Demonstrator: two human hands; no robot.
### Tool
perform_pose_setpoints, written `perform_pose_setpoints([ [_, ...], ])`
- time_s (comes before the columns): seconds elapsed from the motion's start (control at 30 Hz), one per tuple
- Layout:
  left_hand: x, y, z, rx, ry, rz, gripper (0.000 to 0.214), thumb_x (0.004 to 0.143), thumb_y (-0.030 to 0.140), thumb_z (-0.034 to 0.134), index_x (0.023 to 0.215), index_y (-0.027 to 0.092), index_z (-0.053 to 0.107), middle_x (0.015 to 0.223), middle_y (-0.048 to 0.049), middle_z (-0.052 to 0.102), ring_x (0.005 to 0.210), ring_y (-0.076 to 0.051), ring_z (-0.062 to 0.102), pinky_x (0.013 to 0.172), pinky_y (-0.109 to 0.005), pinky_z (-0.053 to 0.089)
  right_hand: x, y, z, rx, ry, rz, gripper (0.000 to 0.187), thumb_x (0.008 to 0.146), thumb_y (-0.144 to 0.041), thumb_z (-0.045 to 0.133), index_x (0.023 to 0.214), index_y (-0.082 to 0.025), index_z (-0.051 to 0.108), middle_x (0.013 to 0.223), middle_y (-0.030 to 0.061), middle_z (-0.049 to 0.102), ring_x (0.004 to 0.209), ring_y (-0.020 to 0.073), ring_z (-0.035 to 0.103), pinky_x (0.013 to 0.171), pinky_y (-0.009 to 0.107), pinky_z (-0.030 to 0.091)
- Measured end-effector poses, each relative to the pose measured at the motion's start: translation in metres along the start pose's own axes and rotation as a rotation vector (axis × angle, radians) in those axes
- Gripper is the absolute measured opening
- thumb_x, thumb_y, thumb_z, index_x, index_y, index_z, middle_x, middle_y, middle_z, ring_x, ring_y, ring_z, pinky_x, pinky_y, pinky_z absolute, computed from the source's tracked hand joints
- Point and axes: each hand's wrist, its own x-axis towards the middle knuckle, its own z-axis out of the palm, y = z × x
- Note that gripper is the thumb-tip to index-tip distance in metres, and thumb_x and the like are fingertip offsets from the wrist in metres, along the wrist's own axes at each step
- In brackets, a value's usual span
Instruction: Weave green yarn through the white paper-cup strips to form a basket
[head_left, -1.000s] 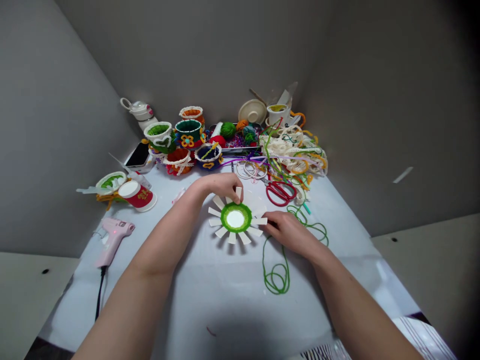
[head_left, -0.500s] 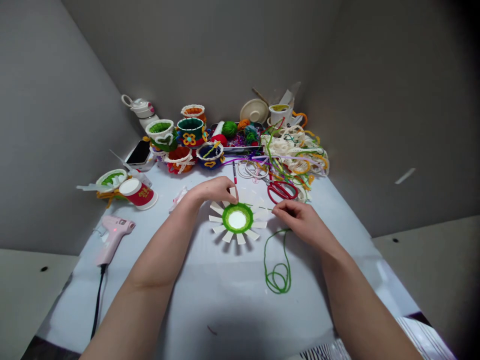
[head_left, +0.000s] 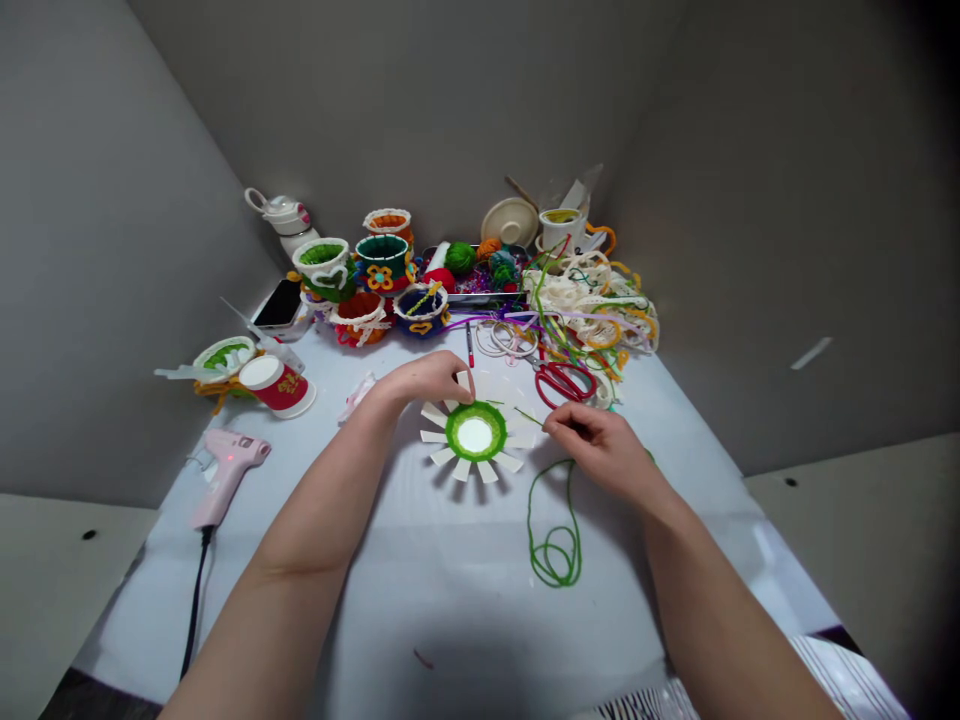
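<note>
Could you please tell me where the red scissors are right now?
The red scissors lie right of centre in the head view, just beyond the right hand and before the tangle of cords.

Cup (head_left: 475, 435) flat at counter (head_left: 420, 590) centre. Our left hand (head_left: 424, 380) behind cup, our right hand (head_left: 596, 445) just right. Yarn (head_left: 555, 545) before right hand, scissors (head_left: 562, 383) behind. Glue gun (head_left: 225, 465) far left. Baskets (head_left: 375, 280) along back, cords (head_left: 596, 295) heaped right of them.

A pink glue gun (head_left: 225, 470) lies left; red scissors (head_left: 562, 384) lie right.
</note>
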Motion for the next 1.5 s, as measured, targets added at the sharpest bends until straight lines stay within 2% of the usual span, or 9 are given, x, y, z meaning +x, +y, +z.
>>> perform_pose_setpoints([
  [0.2, -0.001, -0.006, -0.002, -0.122, -0.059, -0.055, 0.027, 0.070, 0.029, 0.059, 0.092, 0.015, 0.066, 0.090, -0.0059, 0.066, 0.077, -0.015, 0.063, 0.060, -0.020, 0.051, 0.002, 0.008, 0.009, -0.268, -0.219, -0.016, 0.021, 0.086, -0.025, 0.047, 0.071, -0.018, 0.060, 0.062, -0.0008, 0.057, 0.056, 0.0112, 0.046, 0.054, 0.024, 0.032],
  [0.4, -0.005, -0.017, -0.009, -0.117, -0.222, 0.009, 0.036, 0.074, 0.035, 0.060, 0.105, 0.017, 0.063, 0.096, -0.0056, 0.068, 0.079, -0.014, 0.064, 0.067, -0.022, 0.050, 0.003, 0.009, 0.023, -0.410, -0.238, -0.081, 0.019, 0.085, -0.020, 0.047, 0.077, -0.017, 0.064, 0.074, 0.0041, 0.064, 0.067, 0.0140, 0.053, 0.062, 0.025, 0.035],
  [0.5, -0.007, -0.017, -0.022, 0.015, -0.170, 0.137, 0.049, 0.073, 0.044, 0.063, 0.114, 0.018, 0.060, 0.105, -0.0070, 0.067, 0.088, -0.017, 0.063, 0.073, -0.023, 0.048, 0.004, 0.010, 0.026, -0.417, -0.244, -0.088, 0.019, 0.084, -0.019, 0.048, 0.082, -0.017, 0.067, 0.078, 0.0047, 0.066, 0.072, 0.0149, 0.056, 0.065, 0.025, 0.036],
  [0.6, -0.003, -0.004, -0.032, 0.088, -0.042, 0.271, 0.060, 0.070, 0.045, 0.067, 0.122, 0.018, 0.055, 0.120, -0.0089, 0.062, 0.103, -0.019, 0.059, 0.081, -0.024, 0.045, 0.004, 0.011, 0.027, -0.425, -0.246, -0.084, 0.020, 0.085, -0.020, 0.048, 0.085, -0.017, 0.068, 0.079, 0.0051, 0.066, 0.074, 0.0155, 0.057, 0.066, 0.025, 0.037],
  [0.73, 0.020, 0.026, -0.029, 0.184, -0.095, 0.359, 0.055, 0.066, 0.036, 0.071, 0.117, 0.017, 0.060, 0.114, -0.0070, 0.066, 0.098, -0.017, 0.060, 0.078, -0.022, 0.043, 0.003, 0.010, 0.026, -0.418, -0.253, -0.089, 0.021, 0.086, -0.020, 0.048, 0.086, -0.018, 0.068, 0.080, 0.0052, 0.067, 0.074, 0.0157, 0.057, 0.066, 0.025, 0.037],
  [0.9, 0.045, 0.041, -0.018, 0.377, -0.351, 0.259, 0.030, 0.065, 0.035, 0.071, 0.090, 0.018, 0.072, 0.078, -0.0011, 0.070, 0.071, -0.014, 0.060, 0.060, -0.022, 0.040, 0.003, 0.010, 0.026, -0.403, -0.256, -0.090, 0.020, 0.087, -0.021, 0.047, 0.085, -0.017, 0.067, 0.079, 0.0055, 0.066, 0.073, 0.0154, 0.057, 0.066, 0.024, 0.037],
  [1.03, 0.040, 0.028, -0.018, 0.326, -0.271, 0.166, 0.027, 0.064, 0.034, 0.070, 0.084, 0.017, 0.072, 0.075, -0.0010, 0.070, 0.067, -0.013, 0.059, 0.059, -0.022, 0.041, 0.004, 0.011, 0.024, -0.393, -0.216, -0.093, 0.018, 0.086, -0.019, 0.048, 0.082, -0.018, 0.065, 0.078, 0.0048, 0.066, 0.072, 0.0151, 0.056, 0.064, 0.024, 0.035],
  [1.27, 0.014, -0.007, -0.003, -0.093, -0.165, 0.006, 0.025, 0.068, 0.032, 0.065, 0.085, 0.015, 0.067, 0.088, -0.0051, 0.069, 0.076, -0.016, 0.066, 0.064, -0.023, 0.051, 0.006, 0.014, 0.017, -0.342, -0.078, -0.084, 0.018, 0.087, -0.021, 0.046, 0.073, -0.018, 0.058, 0.071, 0.0018, 0.061, 0.064, 0.0127, 0.051, 0.059, 0.024, 0.031],
  [1.5, 0.003, -0.007, 0.007, -0.102, -0.046, -0.052, 0.022, 0.069, 0.029, 0.062, 0.086, 0.015, 0.066, 0.085, -0.0046, 0.070, 0.072, -0.014, 0.066, 0.062, -0.020, 0.051, 0.008, 0.014, 0.012, -0.202, -0.067, 0.012, 0.020, 0.087, -0.028, 0.049, 0.074, -0.018, 0.060, 0.068, 0.0005, 0.061, 0.060, 0.0121, 0.050, 0.058, 0.024, 0.034],
])
